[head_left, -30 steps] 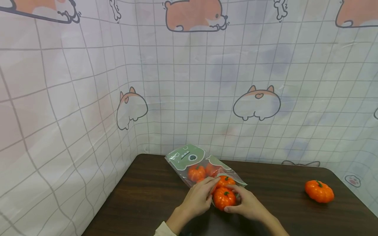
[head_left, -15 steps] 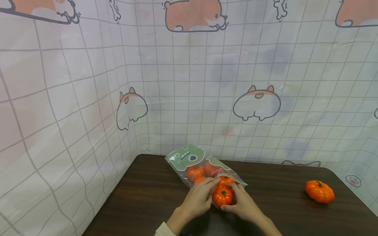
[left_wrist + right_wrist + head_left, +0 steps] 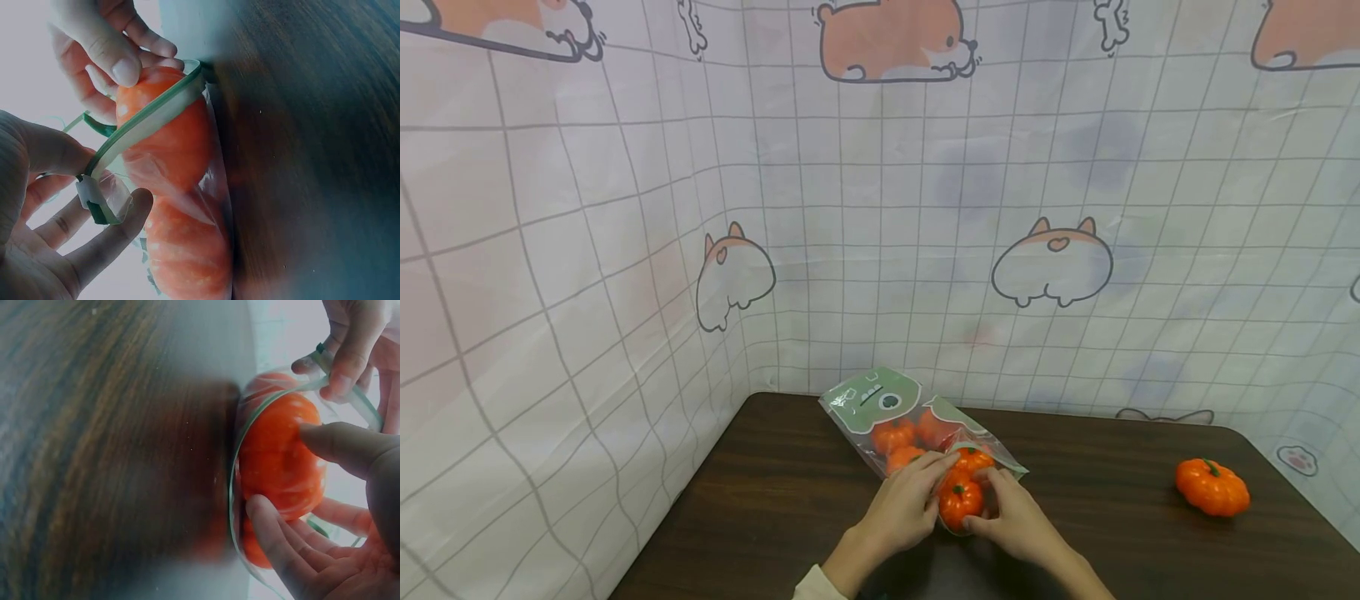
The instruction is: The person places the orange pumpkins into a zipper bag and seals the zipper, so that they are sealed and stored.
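Observation:
A clear zip bag (image 3: 880, 402) with green printed patches lies on the table, its mouth toward me. My left hand (image 3: 904, 504) pinches one side of the mouth; in the left wrist view its thumb and fingers are at the green zip strip (image 3: 150, 119), by the white slider (image 3: 92, 190). With thumb and fingers, my right hand (image 3: 1022, 518) grips a small orange toy pumpkin (image 3: 961, 502) with a green stem. That pumpkin (image 3: 281, 450) sits within the open mouth, the rim curving round it. Just behind it inside the bag is another pumpkin (image 3: 973, 461).
Several more pumpkins (image 3: 892, 436) show through the clear part of the bag. A single loose pumpkin (image 3: 1212, 487) stands on the dark wooden table (image 3: 760, 500) at the right. A white gridded cloth (image 3: 880, 267) with cartoon dogs hangs behind and to the left.
My right hand has moved the front pumpkin slightly left and farther into the bag's mouth. The pumpkins inside have shifted a little. My left hand has stayed in place.

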Demonstrator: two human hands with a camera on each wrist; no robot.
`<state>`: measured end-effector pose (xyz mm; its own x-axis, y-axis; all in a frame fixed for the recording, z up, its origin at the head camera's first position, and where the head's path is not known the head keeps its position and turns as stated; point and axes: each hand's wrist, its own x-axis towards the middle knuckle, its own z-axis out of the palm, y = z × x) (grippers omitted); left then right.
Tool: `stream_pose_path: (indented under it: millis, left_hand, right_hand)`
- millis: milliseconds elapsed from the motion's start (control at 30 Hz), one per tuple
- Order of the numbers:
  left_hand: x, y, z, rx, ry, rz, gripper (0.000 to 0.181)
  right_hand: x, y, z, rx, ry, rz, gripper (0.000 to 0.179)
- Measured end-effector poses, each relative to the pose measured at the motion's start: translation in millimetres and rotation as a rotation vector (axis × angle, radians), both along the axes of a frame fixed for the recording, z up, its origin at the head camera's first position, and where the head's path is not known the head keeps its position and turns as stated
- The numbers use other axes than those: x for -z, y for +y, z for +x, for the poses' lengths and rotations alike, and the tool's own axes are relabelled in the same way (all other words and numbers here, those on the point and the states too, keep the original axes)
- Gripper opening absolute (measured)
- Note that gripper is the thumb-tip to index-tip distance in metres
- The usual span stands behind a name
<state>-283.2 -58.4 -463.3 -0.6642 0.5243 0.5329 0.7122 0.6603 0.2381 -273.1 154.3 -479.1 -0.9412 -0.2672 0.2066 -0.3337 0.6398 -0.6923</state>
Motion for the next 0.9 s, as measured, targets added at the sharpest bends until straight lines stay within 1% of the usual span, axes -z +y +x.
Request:
stream_pose_path:
  millis: [200,433,500,600,733,900]
  left_hand:
    - [1.0,-1.3,-0.2,0.002,-0.001,-0.005,0.063]
    - [1.5,0.2,0.8,0.008,-0.014,-0.001,0.063]
    - [0.9,0.5,1.1,0.008,-0.016,0.0,0.063]
    - [0.1,0.3,1.5,0.002,-0.02,-0.003,0.066]
    - [-0.2,-0.1,1.3,0.004,-0.01,-0.002,0.066]
    - [0.5,-0.3,0.3,0.022,0.006,0.016,0.063]
  right_hand:
    - [0.5,-4.5,0.4,0.001,-0.021,-0.014,0.053]
    - [0.1,-8.4,-0.6,0.026,-0.028,-0.015,0.052]
    - [0.2,-7.9,-1.7,0.014,-0.018,-0.011,0.051]
    - [0.0,-6.1,-3.5,-0.028,-0.009,-0.012,0.052]
    - [-2.3,-2.6,-4.6,-0.07,-0.037,-0.029,0.05]
    - [-7.7,3.1,-4.3,-0.12,-0.071,-0.048,0.045]
